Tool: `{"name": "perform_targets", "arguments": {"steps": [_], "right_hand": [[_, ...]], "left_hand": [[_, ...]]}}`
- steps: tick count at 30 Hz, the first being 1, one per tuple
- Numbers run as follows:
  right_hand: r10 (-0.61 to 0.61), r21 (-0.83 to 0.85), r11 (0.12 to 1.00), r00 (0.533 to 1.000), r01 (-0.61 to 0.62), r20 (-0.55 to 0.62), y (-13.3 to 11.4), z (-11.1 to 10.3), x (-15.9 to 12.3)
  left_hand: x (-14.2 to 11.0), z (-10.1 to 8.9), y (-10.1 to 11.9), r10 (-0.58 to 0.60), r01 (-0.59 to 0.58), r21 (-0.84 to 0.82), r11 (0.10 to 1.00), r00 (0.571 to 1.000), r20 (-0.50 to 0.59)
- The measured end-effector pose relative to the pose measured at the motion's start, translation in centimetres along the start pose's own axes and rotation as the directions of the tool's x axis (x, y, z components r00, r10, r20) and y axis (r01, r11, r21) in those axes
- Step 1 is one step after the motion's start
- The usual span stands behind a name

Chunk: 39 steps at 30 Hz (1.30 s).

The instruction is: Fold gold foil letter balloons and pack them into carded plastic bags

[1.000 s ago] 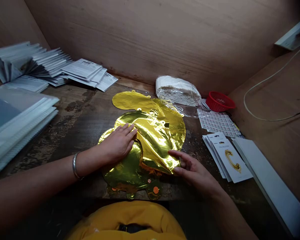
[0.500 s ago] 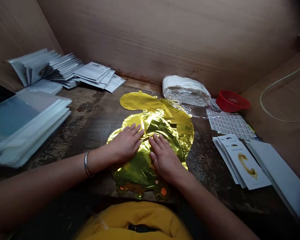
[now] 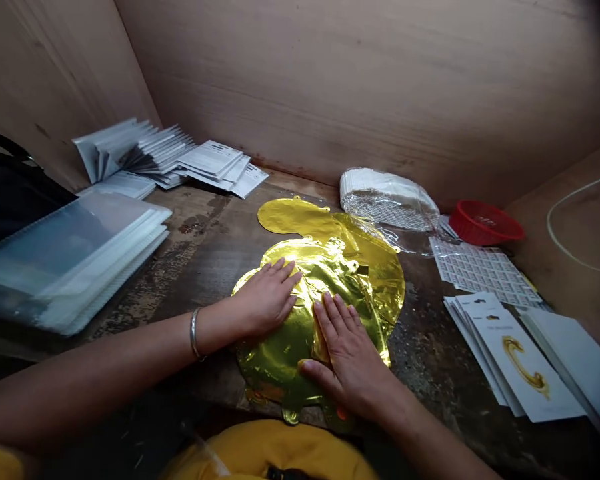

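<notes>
A pile of flat gold foil balloons (image 3: 330, 267) lies on the dark wooden table (image 3: 205, 247) in front of me. My left hand (image 3: 267, 298), with a silver bangle on the wrist, lies flat and open on the left part of the top balloon. My right hand (image 3: 350, 353) rests flat beside it, fingers stretched out, pressing the folded foil down. Neither hand grips anything.
Clear plastic sleeves (image 3: 75, 257) are stacked at the left, printed cards (image 3: 180, 157) fanned at the back left. A wrapped white bundle (image 3: 385, 193), a red basket (image 3: 485, 223), a sticker sheet (image 3: 480, 267) and header cards (image 3: 515, 353) with a gold letter lie at the right. Wooden walls enclose the table.
My right hand let go of the foil's right edge, folded it over leftward and now presses flat on it, sliding toward me. My left hand stayed flat on the balloon. The camera shifted.
</notes>
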State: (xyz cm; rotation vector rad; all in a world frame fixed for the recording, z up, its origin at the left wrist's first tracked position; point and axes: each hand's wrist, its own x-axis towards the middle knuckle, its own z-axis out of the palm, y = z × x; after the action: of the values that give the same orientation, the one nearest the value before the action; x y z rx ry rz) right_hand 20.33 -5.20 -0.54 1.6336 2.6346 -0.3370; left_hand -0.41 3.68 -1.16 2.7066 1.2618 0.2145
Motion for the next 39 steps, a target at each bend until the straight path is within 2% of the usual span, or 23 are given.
{"name": "perform_targets", "arguments": {"steps": [2,4,6,10,12,15,19,21,23,24,25,27,28,29,31,33,34,36,39], "right_hand": [[-0.005,0.002,1.000,1.000,0.005,-0.010,0.2,0.4,-0.1],[-0.009,0.005,1.000,1.000,0.009,-0.011,0.2,0.7,-0.2],[-0.007,0.013,1.000,1.000,0.007,0.004,0.2,0.6,-0.4],[-0.012,0.079,0.997,0.997,0.006,0.079,-0.1,-1.2,-0.1],[-0.001,0.109,0.994,0.998,-0.006,0.062,0.1,-2.6,0.9],[0.149,0.039,0.989,0.985,-0.146,-0.086,1.5,-3.4,3.0],[0.298,-0.041,0.952,0.951,-0.302,-0.088,4.9,-2.0,3.5],[0.408,-0.073,0.904,0.902,-0.420,-0.143,5.9,-1.6,2.6],[0.449,-0.093,0.869,0.853,-0.487,-0.266,5.6,-1.6,2.0],[0.415,-0.095,0.882,0.856,-0.461,-0.307,5.1,-1.6,1.8],[0.349,-0.094,0.914,0.883,-0.395,-0.314,4.4,-1.5,1.6],[0.201,-0.075,0.972,0.955,-0.222,-0.218,3.2,-1.0,1.3],[0.170,-0.059,0.982,0.974,-0.180,-0.149,2.9,-0.6,1.0],[0.188,-0.054,0.980,0.977,-0.194,-0.102,2.8,-0.3,0.5],[0.309,-0.074,0.946,0.946,-0.317,-0.099,3.1,0.0,-0.8],[0.398,-0.097,0.901,0.895,-0.422,-0.200,3.3,-0.3,-2.0],[0.395,-0.103,0.896,0.882,-0.431,-0.257,3.0,-0.5,-2.5],[0.290,-0.111,0.935,0.908,-0.336,-0.303,2.0,-0.7,-3.2],[0.058,-0.091,0.993,0.983,-0.075,-0.176,0.2,0.1,-4.7]], "left_hand": [[-0.1,-0.6,0.8,0.010,-0.010,-0.011,1.000,1.000,-0.030],[-0.2,-0.7,1.8,0.096,-0.097,-0.028,0.995,0.994,-0.052],[-0.3,-0.2,2.6,0.162,-0.163,-0.050,0.985,0.987,-0.020],[-0.5,1.4,3.0,0.137,-0.134,-0.083,0.988,0.990,0.033],[-0.4,1.7,2.9,0.142,-0.139,-0.092,0.986,0.989,0.028],[-0.4,1.6,2.8,0.136,-0.134,-0.099,0.986,0.991,0.016],[-0.5,1.6,2.9,0.133,-0.131,-0.105,0.986,0.991,0.011],[-0.5,1.7,2.9,0.134,-0.131,-0.114,0.985,0.991,0.014],[-0.5,1.8,3.0,0.132,-0.130,-0.117,0.985,0.991,0.016],[-0.5,1.8,3.0,0.132,-0.129,-0.114,0.985,0.991,0.017],[-0.4,1.8,3.0,0.131,-0.129,-0.109,0.986,0.991,0.017],[-0.4,1.7,3.1,0.132,-0.130,-0.098,0.987,0.991,0.018],[-0.4,1.7,3.1,0.131,-0.129,-0.095,0.987,0.991,0.019],[-0.4,1.7,3.1,0.130,-0.128,-0.094,0.987,0.991,0.018],[-0.4,1.6,3.1,0.126,-0.124,-0.096,0.988,0.992,0.011],[-0.4,1.6,3.1,0.125,-0.124,-0.096,0.988,0.992,0.003],[-0.4,1.6,3.2,0.125,-0.124,-0.093,0.988,0.992,0.000],[-0.4,1.5,3.2,0.127,-0.126,-0.086,0.988,0.992,0.004],[-0.3,1.3,3.3,0.129,-0.127,-0.077,0.989,0.991,0.024]]}}
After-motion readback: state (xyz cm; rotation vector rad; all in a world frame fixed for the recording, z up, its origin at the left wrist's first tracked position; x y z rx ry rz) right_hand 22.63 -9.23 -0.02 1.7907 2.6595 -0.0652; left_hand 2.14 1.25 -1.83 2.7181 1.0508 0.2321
